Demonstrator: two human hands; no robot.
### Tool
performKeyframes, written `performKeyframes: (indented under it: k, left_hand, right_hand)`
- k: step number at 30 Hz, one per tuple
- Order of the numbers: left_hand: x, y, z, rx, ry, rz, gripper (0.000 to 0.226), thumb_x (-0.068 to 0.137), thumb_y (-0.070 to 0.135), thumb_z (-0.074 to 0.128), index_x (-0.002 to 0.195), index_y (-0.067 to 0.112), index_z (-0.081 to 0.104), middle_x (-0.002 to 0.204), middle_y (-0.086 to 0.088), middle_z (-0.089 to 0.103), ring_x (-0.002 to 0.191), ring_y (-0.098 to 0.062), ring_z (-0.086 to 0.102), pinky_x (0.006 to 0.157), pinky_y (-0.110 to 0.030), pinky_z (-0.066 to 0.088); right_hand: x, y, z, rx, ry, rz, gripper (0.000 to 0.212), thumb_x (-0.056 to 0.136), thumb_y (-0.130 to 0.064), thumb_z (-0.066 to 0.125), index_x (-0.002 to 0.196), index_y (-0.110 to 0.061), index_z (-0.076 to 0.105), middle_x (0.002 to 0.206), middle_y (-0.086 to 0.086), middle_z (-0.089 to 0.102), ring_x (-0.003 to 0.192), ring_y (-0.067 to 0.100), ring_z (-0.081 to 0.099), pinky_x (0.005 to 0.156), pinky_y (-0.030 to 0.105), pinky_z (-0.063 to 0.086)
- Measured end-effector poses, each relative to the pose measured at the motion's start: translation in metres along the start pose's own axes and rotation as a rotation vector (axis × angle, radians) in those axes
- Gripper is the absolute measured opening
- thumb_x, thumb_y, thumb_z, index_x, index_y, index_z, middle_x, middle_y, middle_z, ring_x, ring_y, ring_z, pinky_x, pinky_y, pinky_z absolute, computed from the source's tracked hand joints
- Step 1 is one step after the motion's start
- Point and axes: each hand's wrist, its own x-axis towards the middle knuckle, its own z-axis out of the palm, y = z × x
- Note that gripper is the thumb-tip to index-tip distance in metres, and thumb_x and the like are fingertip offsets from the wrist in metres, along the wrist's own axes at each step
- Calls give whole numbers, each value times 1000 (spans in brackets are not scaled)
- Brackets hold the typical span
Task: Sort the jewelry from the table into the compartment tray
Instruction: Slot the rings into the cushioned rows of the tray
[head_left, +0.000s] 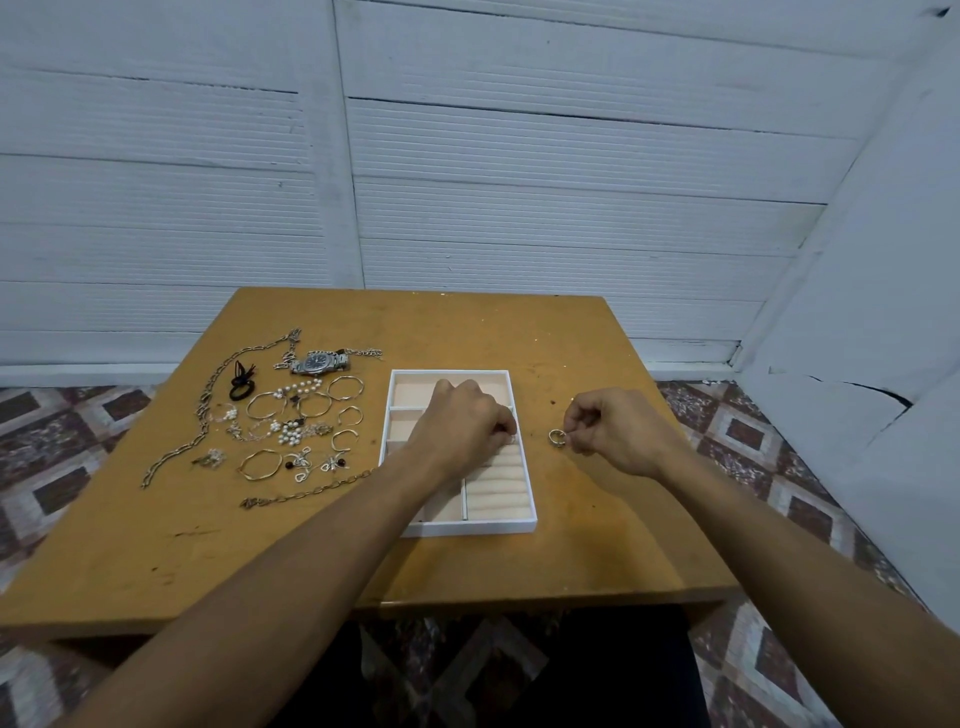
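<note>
Pinching a ring (557, 436) between thumb and fingertips, the right hand (608, 431) hangs just right of the compartment tray (524, 525). The left hand (462, 426) curls over the ring rolls (498, 493); whether it holds anything, I cannot tell. Rings look like the step in hand. The next move is probably pressing this one into a roll slot. Other jewelry (291, 415) lies left on the worktop (571, 551).

Right of the tray (467, 529), the counter (597, 545) is bare past the right grip (608, 431) and its ring (557, 436); the far strip is open too. Jewelry (283, 434) crowds the left side. The left forearm (363, 519) crosses the tray, apparently covering its left compartments.
</note>
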Motion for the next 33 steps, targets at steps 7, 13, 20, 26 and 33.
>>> performKeyframes:
  k: [7,13,20,26,33]
  left_hand:
    - [-3,-2,3,75,1,107,25,97,25,50,108,35,70,99,7,68,101,-21,46,71,-32,16]
    - [-6,-7,7,26,63,146,25,94,23,55,111,36,70,101,7,62,100,-21,48,73,-32,19]
    - [-5,-5,8,34,104,147,21,95,27,53,105,27,72,100,3,63,99,-23,49,75,-33,22]
    - [-9,-8,12,105,127,241,15,84,24,61,84,28,76,80,4,61,81,-23,54,70,-32,22]
    - [-16,-12,6,26,91,176,29,90,14,55,110,29,71,104,2,61,100,-23,50,76,-33,22]
  right_hand:
    - [-2,-4,0,-12,7,10,15,81,-3,64,77,-17,67,70,-1,70,61,5,64,57,12,43]
    - [-2,-6,1,-8,6,10,13,81,-3,66,78,-16,69,72,0,70,64,7,65,57,11,46]
    - [-4,-7,1,-6,8,1,12,81,-4,66,78,-15,68,71,-2,69,62,5,64,58,12,46]
    - [-4,-7,2,-4,18,-3,11,81,-5,67,78,-15,69,71,0,69,64,8,65,62,19,51]
    - [-2,-13,7,60,28,-4,9,81,-8,71,75,-14,68,72,3,69,62,8,65,60,19,50]
